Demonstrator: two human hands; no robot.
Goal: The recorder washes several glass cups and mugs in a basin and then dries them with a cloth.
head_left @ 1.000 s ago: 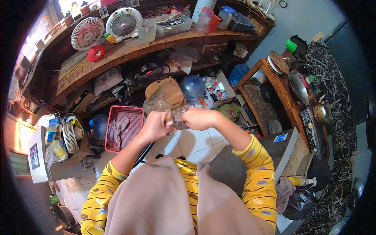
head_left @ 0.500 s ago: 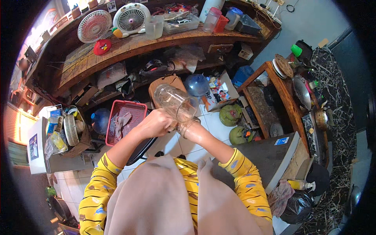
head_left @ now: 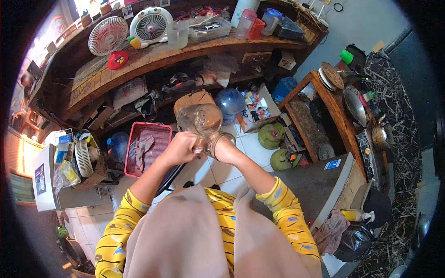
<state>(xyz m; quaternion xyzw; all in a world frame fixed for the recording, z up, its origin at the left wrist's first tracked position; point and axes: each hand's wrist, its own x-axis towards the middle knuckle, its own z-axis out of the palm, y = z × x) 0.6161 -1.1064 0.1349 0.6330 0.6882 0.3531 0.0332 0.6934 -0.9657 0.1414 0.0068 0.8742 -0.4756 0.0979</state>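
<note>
Both hands gripping a clear glass jar point(head_left: 200, 121) at chest height. Left hand point(head_left: 181, 148) clasps the lower end, right hand point(head_left: 221, 149) wraps beside it. Jar's long axis tilts up and away from the grip, base pointing toward the wooden stool point(head_left: 194, 98), red basket point(head_left: 148, 147) left of the grip.

The jar point(head_left: 200, 121) is up in front, between both hands. The left hand point(head_left: 180, 149) is left of it, the right hand point(head_left: 222, 149) right. A basket point(head_left: 147, 149) sits left, on the floor.
</note>
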